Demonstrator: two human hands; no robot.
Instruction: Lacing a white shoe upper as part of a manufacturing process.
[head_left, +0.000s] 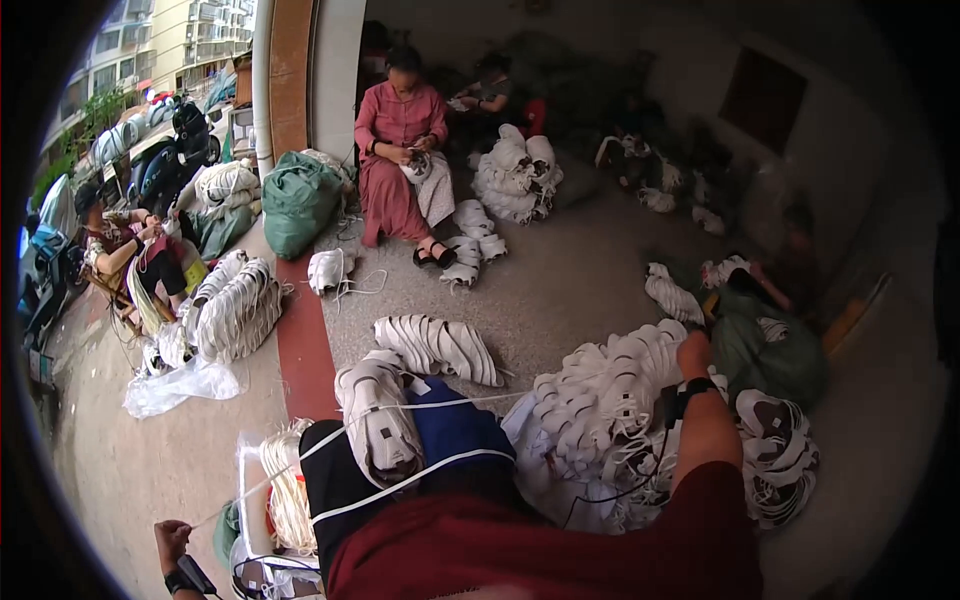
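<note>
A bundle of nested white shoe uppers (380, 430) lies across my lap, over dark and blue cloth. My left hand (172, 541), at the lower left, is closed on a white cord (270, 480). The cord runs taut up to the bundle and on to the right. My right hand (693, 354) is a fist stretched out over a large pile of white shoe uppers (610, 400). The cord points straight at this fist, though its last stretch is lost against the white pile. A second length of cord (420, 473) crosses my lap below the bundle.
Beside my left leg, a box holds a hank of pale cords (288, 490). Another row of uppers (437, 350) lies on the floor ahead. A green sack (768, 345) stands at right, a second green sack (300, 203) by the doorway. Several people sit around, one in pink (400, 130).
</note>
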